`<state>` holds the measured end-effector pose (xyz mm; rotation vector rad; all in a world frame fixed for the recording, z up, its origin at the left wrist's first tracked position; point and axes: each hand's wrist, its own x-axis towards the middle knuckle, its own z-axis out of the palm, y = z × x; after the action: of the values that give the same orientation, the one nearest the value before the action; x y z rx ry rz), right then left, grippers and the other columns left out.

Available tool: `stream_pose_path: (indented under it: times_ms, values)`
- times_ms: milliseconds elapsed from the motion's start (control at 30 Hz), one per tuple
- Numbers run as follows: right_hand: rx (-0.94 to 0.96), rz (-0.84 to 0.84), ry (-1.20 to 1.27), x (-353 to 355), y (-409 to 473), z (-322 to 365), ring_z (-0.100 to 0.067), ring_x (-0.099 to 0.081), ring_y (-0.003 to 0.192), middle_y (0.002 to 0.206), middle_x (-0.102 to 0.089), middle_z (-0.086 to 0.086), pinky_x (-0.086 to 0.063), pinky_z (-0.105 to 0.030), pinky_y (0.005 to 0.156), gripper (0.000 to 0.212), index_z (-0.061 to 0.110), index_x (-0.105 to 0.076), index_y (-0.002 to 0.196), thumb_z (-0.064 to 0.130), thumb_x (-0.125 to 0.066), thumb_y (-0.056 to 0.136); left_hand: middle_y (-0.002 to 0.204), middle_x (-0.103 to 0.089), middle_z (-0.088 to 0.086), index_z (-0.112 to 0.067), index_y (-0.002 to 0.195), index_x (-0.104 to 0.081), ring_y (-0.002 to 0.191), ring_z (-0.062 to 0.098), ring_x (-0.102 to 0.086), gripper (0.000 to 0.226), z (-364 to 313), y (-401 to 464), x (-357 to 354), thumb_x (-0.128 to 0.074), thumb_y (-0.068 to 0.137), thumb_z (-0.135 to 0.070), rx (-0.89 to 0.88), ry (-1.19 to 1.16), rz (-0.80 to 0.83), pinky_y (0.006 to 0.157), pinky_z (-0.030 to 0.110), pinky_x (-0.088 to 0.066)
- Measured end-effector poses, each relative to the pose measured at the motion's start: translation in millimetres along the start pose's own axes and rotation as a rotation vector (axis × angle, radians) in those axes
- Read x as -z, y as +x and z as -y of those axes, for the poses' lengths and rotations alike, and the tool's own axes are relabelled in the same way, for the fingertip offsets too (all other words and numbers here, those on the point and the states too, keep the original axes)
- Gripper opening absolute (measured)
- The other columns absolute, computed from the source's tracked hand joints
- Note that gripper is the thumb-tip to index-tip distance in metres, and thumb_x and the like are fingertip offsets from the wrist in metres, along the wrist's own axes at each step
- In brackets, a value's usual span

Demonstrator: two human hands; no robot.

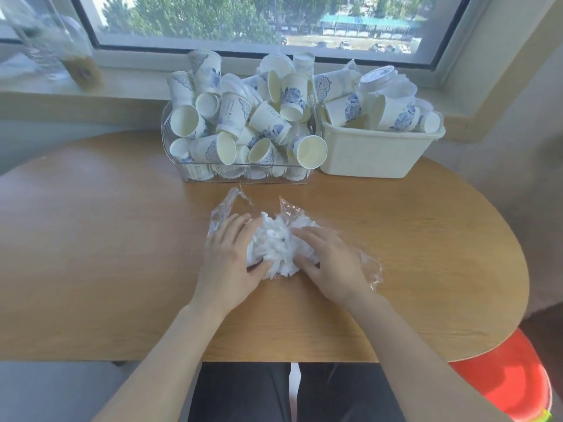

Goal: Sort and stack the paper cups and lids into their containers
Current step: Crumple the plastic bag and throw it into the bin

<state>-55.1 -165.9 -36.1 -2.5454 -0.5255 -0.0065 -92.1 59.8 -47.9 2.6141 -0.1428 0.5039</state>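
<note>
Both hands, left hand [227, 263] and right hand [330, 263], grip a crumpled white bundle [274, 249] in clear plastic wrap [224, 214] on the near desk [106, 239]. Paper cups [243, 117] overfill the far clear bin [243, 173] and cream tub [377, 153]; a knock could spill them.

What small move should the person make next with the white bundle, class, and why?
Probably peel the clear plastic wrap away. Both hands, left hand and right hand, grip the white bundle, and the wrap is already open around it.
</note>
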Motion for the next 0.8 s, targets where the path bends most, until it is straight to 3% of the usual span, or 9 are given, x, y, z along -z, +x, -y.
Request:
stream_pose_path:
  times_ms: [200,267,333,433,533,600,800]
  values:
    - [-0.086,-0.155,0.029,3.8,-4.2,-11.7,-0.025,-0.060,0.123,0.132,-0.069,0.001,-0.044,-0.032,0.092,0.044,0.027,-0.065,0.140,0.016,-0.068,0.098,0.169,-0.034,0.004,-0.027,0.158,-0.044,0.161,0.029,-0.019,0.079,15.1,-3.7,2.0,-0.074,0.089,-0.051,0.162,0.070,0.031,0.127,0.057,-0.020]
    - [-0.094,-0.221,0.041,10.6,-7.2,-16.6,-0.025,-0.064,0.119,0.129,-0.071,0.002,-0.047,-0.033,0.091,0.045,0.027,-0.066,0.139,0.012,-0.068,0.097,0.168,-0.034,0.005,-0.028,0.159,-0.041,0.157,0.031,-0.029,0.080,18.8,-3.6,4.9,-0.075,0.089,-0.047,0.223,0.021,0.035,0.123,0.056,-0.030]
    - [-0.100,-0.275,0.065,18.4,-11.3,-20.6,-0.022,-0.065,0.119,0.129,-0.071,0.004,-0.049,-0.032,0.092,0.045,0.028,-0.066,0.139,0.011,-0.067,0.098,0.163,-0.039,0.001,-0.033,0.159,-0.037,0.141,0.025,-0.049,0.082,21.9,-3.7,7.5,-0.077,0.088,-0.036,0.218,-0.062,0.019,0.110,0.049,-0.047]
    - [-0.115,-0.345,0.091,30.1,-15.1,-23.1,-0.016,-0.065,0.115,0.128,-0.071,0.009,-0.051,-0.032,0.090,0.043,0.031,-0.065,0.139,0.013,-0.067,0.100,0.152,-0.052,-0.009,-0.039,0.159,-0.034,0.121,0.014,-0.060,0.087,21.1,-3.4,8.5,-0.078,0.089,-0.014,0.186,-0.158,-0.001,0.093,0.031,-0.049]
    - [-0.116,-0.410,0.122,39.4,-15.0,-18.6,-0.014,-0.066,0.109,0.125,-0.071,0.010,-0.048,-0.030,0.086,0.042,0.031,-0.063,0.138,0.016,-0.067,0.100,0.137,-0.067,-0.010,-0.028,0.158,-0.041,0.121,0.021,-0.066,0.080,17.6,-3.4,7.7,-0.073,0.090,-0.001,0.209,-0.200,0.021,0.097,0.036,-0.054]
    - [-0.097,-0.415,0.157,42.4,-15.2,-10.8,-0.013,-0.066,0.106,0.123,-0.070,0.012,-0.050,-0.032,0.085,0.042,0.034,-0.058,0.138,0.019,-0.067,0.100,0.132,-0.067,-0.017,-0.028,0.158,-0.042,0.121,0.017,-0.066,0.078,12.3,-6.9,7.9,-0.070,0.091,0.000,0.214,-0.230,0.059,0.100,0.037,-0.055]
    - [0.041,-0.272,0.174,25.0,-10.4,21.1,-0.006,-0.061,0.104,0.124,-0.068,0.019,-0.050,-0.029,0.086,0.040,0.040,-0.054,0.130,0.023,-0.071,0.097,0.132,-0.061,-0.030,-0.036,0.157,-0.040,0.119,0.002,-0.065,0.078,-2.4,-26.7,8.8,-0.079,0.092,-0.015,0.157,-0.367,0.124,0.104,0.034,-0.055]
